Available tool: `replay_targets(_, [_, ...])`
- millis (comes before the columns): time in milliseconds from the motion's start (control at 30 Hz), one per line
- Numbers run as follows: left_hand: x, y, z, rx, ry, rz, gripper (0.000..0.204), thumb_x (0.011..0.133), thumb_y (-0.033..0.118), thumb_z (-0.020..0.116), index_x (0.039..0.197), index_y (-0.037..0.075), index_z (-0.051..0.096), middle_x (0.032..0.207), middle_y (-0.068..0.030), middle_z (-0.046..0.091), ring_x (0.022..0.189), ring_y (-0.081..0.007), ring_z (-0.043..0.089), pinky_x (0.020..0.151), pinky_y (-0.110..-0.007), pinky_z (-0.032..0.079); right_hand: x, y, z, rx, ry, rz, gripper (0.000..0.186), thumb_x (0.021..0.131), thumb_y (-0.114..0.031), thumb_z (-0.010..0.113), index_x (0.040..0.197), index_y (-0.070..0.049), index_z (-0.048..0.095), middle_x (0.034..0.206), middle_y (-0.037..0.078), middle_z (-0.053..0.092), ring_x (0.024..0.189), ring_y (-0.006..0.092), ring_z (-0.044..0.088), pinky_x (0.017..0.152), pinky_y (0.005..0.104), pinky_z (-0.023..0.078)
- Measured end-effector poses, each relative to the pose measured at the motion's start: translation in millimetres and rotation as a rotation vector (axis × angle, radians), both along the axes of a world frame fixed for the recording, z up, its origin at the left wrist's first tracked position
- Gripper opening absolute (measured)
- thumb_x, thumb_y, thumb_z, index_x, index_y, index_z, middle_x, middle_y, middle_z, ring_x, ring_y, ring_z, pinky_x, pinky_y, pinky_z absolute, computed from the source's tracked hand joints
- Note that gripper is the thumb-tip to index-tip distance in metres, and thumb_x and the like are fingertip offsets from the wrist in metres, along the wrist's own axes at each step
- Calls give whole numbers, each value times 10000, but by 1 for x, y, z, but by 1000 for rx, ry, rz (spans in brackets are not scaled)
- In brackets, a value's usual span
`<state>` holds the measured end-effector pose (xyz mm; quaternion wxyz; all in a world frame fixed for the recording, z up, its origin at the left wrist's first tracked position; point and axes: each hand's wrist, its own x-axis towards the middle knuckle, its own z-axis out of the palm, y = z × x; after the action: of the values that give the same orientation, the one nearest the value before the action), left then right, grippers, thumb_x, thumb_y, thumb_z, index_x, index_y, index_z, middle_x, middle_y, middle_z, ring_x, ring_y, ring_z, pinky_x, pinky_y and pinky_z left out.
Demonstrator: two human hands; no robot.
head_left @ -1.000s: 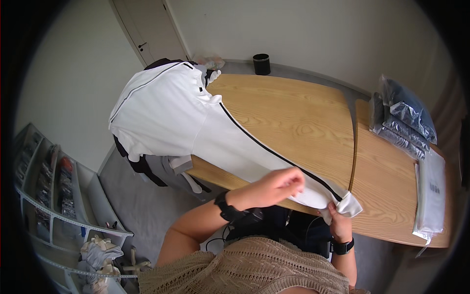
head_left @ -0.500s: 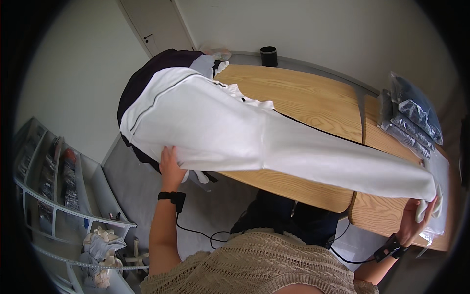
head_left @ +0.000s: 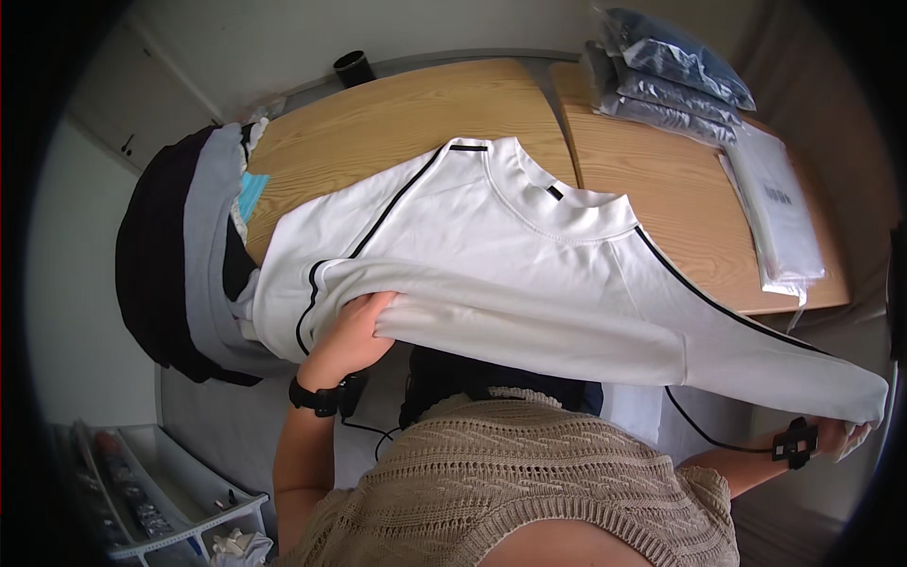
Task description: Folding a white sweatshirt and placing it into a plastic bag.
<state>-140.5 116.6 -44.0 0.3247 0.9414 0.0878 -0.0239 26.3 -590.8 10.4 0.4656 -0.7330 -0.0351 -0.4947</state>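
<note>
White pullover (head_left: 529, 255): spread face up across the near edge of the wooden table (head_left: 406, 123), front part overhanging toward the person. High ribbed-looking collar, small black tag inside the neck, black piping along both shoulder lines and down the sleeve at right. Body wrinkled, near side bunched into a soft fold; a black piping line curls there too. Sleeve at right pulled out long, off the table side.

Left hand (head_left: 354, 331) has hold of the near fold, fingers curled into the cloth, tips partly hidden. Right hand (head_left: 836, 437) closed around the cuff end; dim at the rim, can't tell how tight.

Materials: pullover smooth, matte, medium-weight knit. Table pale wood grain, rounded corners, dark seam between two tops. Dark garment (head_left: 156, 255) and grey garment (head_left: 213, 265) draped in soft layers over the left end, light-blue piece (head_left: 251, 196) beside them. Stacked bagged clothes (head_left: 671, 85), glossy crinkled plastic, far right; flat clear bags (head_left: 779, 208) nearer, hanging slightly over the edge.

Edges/room: wood surface shows behind collar, between drape and bags. Person's body close against the near edge. Black cable (head_left: 704, 435) runs under the sleeve to the right wrist strap (head_left: 795, 442). Shelf unit (head_left: 170, 501) low left, well apart.
</note>
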Motion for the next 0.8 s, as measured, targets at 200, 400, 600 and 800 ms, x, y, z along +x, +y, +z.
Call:
replay_targets(200, [26,-26,-5,114,69,-268,476,710,17,531,1184,56,500,1092,-218,551,1023,-417,497,878,-444,420,-8,74,3,-532,158,-630,369,877,-150,613,1218,-41,525,1170,134,571,1063,210,556,901,305,461])
replay_targets(400, [1,-21,2,71,48,-222,344,706,-28,490,1042,10,556,963,-230,583,930,-429,514,822,-453,433,18,217,-44,405,688,589,235,852,-99,640,1060,-8,580,977,26,605,914,118,563,803,275,449])
replay_targets(600, [-10,-7,11,35,21,-108,249,738,-34,472,979,-17,533,902,-255,560,872,-435,517,738,-436,427,42,291,-90,-698,613,405,520,678,-190,767,1085,6,510,1042,168,575,989,323,542,861,393,432])
replay_targets(800, [-20,-7,0,61,16,-68,203,736,-27,484,934,-13,523,866,-243,552,846,-433,519,724,-443,430,27,311,-94,-575,572,379,691,575,-150,813,1166,-6,485,1092,176,574,1014,364,528,881,411,428])
